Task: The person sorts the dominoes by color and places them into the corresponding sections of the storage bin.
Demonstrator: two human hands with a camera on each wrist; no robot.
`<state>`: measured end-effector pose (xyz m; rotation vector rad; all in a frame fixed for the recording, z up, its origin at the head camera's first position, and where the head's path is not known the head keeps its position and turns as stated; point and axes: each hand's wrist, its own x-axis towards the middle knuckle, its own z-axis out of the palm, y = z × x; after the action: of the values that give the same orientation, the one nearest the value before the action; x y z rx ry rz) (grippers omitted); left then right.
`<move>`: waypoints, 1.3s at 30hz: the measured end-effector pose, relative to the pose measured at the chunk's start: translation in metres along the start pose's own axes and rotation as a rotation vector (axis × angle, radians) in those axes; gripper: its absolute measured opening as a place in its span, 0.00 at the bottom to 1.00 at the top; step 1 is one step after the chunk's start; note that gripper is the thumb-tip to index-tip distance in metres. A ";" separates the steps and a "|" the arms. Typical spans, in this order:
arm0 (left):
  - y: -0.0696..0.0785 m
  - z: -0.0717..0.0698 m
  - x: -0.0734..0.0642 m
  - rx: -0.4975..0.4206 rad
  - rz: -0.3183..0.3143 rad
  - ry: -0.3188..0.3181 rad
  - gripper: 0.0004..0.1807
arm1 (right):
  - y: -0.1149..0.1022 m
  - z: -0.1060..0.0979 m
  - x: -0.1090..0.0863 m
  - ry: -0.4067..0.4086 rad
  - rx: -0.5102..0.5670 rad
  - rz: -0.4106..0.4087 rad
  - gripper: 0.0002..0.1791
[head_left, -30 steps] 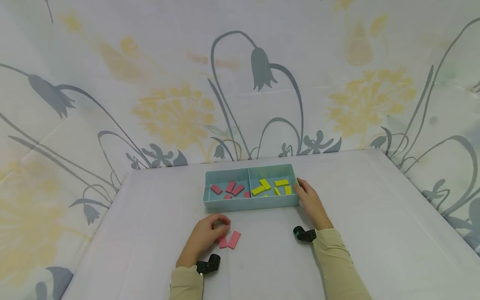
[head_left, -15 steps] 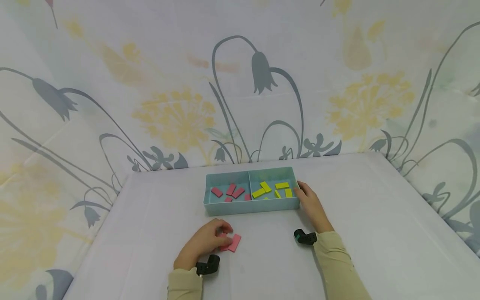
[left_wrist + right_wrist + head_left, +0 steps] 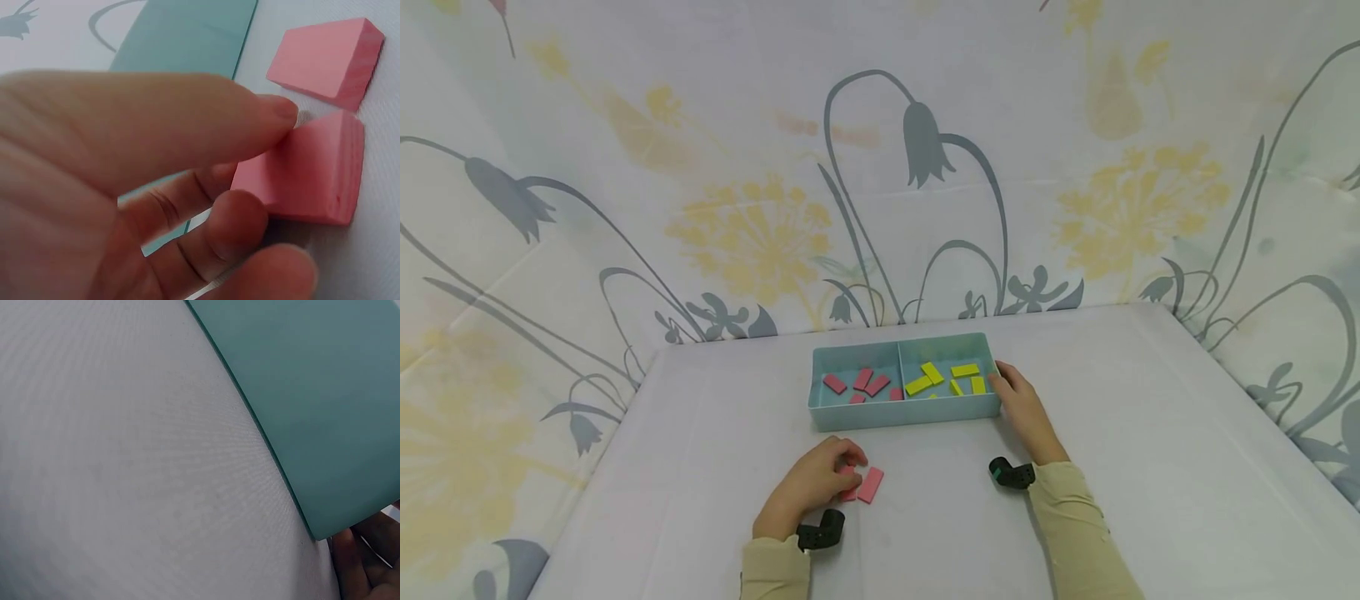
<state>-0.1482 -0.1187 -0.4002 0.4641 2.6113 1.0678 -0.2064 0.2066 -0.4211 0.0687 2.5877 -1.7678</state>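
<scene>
My left hand (image 3: pixel 811 482) is low over the white tabletop, in front of a light blue two-part box (image 3: pixel 902 413). Its thumb and fingertips pinch a flat pink block (image 3: pixel 312 169), partly covered by the fingers. Right beside that one lies a second pink block (image 3: pixel 871 485), flat on the cloth. At the box's right end, my right hand (image 3: pixel 1026 410) holds the end wall, the thumb near the rim. Only some of its fingers show in the right wrist view, behind the box's corner (image 3: pixel 319 512).
Several pink blocks (image 3: pixel 877 385) lie in the box's left compartment and several yellow blocks (image 3: pixel 964 370) in the right one, split by a divider. A flower-printed cloth (image 3: pixel 880 208) rises behind the table.
The left thumb moved right over the second pink block, then drew back to the first. The right hand stays on the box, which has not moved. The head view tilted slightly.
</scene>
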 end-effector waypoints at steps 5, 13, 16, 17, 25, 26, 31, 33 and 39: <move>0.001 0.001 0.000 0.025 0.001 0.015 0.09 | 0.000 0.000 0.000 -0.003 -0.002 0.004 0.33; 0.003 0.002 -0.001 0.065 0.003 0.035 0.11 | -0.003 0.001 -0.001 -0.006 -0.011 0.032 0.33; 0.004 0.003 -0.001 0.065 -0.009 0.042 0.13 | -0.004 0.001 -0.001 -0.006 -0.016 0.027 0.33; 0.004 0.003 -0.001 0.062 -0.018 0.043 0.13 | -0.004 0.001 -0.001 -0.003 -0.016 0.026 0.33; -0.002 0.003 0.002 0.038 -0.049 0.054 0.09 | -0.003 0.001 -0.001 -0.002 -0.013 0.019 0.33; -0.002 0.003 0.002 0.024 -0.051 0.052 0.09 | -0.003 0.001 -0.001 -0.001 -0.012 0.018 0.32; -0.003 0.001 0.000 -0.107 -0.086 0.024 0.09 | -0.002 0.001 -0.001 0.002 -0.014 0.014 0.33; -0.002 0.001 -0.001 -0.150 -0.102 0.015 0.09 | -0.002 0.001 -0.001 0.001 -0.013 0.013 0.34; -0.001 -0.002 -0.002 -0.195 -0.107 0.012 0.10 | -0.002 0.000 -0.001 0.002 -0.016 0.017 0.34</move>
<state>-0.1468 -0.1214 -0.3996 0.2707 2.4779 1.2760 -0.2054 0.2056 -0.4194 0.0926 2.5937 -1.7425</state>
